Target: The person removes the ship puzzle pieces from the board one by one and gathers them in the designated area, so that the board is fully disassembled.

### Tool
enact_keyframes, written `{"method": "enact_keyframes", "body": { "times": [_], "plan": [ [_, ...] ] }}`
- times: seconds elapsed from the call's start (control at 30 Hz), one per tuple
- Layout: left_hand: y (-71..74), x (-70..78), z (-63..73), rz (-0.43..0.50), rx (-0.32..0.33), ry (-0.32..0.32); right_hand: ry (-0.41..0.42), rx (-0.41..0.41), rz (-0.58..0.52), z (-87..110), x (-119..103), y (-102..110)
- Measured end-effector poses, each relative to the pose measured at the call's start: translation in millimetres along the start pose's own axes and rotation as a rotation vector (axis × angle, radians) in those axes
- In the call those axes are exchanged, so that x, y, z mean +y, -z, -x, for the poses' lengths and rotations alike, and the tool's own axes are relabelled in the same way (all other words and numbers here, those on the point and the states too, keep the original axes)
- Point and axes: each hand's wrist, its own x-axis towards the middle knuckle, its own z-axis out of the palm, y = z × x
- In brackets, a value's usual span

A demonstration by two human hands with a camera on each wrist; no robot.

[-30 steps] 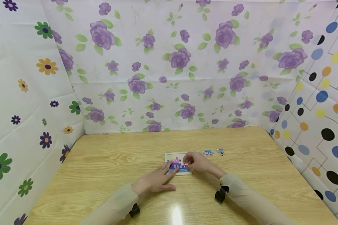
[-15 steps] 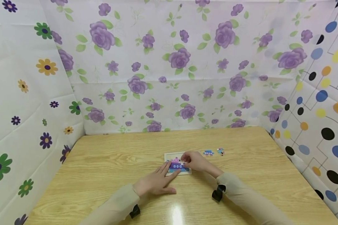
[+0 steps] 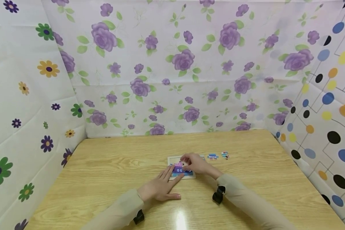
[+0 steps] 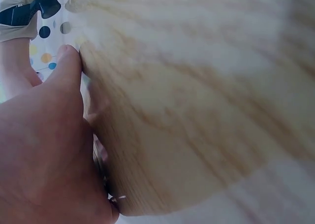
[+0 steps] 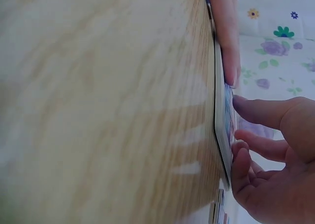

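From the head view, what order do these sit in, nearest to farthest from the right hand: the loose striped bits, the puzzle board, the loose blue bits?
From the right hand:
1. Puzzle board, right at its fingertips.
2. Loose blue bits, just to its right.
3. Loose striped bits, farther right.

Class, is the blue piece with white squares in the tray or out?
Out: the piece lies on the table, right of the tray and apart from it.
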Motion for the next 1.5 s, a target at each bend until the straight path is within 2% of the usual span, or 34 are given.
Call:
{"method": "enact_keyframes", "body": {
  "times": [0.2,0.47,0.87,1.13,1.5],
  "plan": [
    [-0.8,0.3,-1.5,-0.002,0.004,0.014,0.008,-0.019,0.025,-3.3,-1.6,-1.3],
    [0.9,0.0,-2.3,0.001,0.022,0.020,-0.005,-0.003,0.002,-5.0,-4.5,-0.3],
    [2.7,1.4,-0.4,0.022,0.014,0.005,-0.009,0.083,-0.183,-1.6,0.1,1.0],
    [5.2,2.2,1.5,0.029,0.011,-0.001,-0.050,0.093,-0.326,4.9,6.3,8.4],
    [2.6,2.7,2.9,0.033,0.011,0.005,-0.088,0.125,-0.357,17.5,23.6,20.7]
  ]
}}
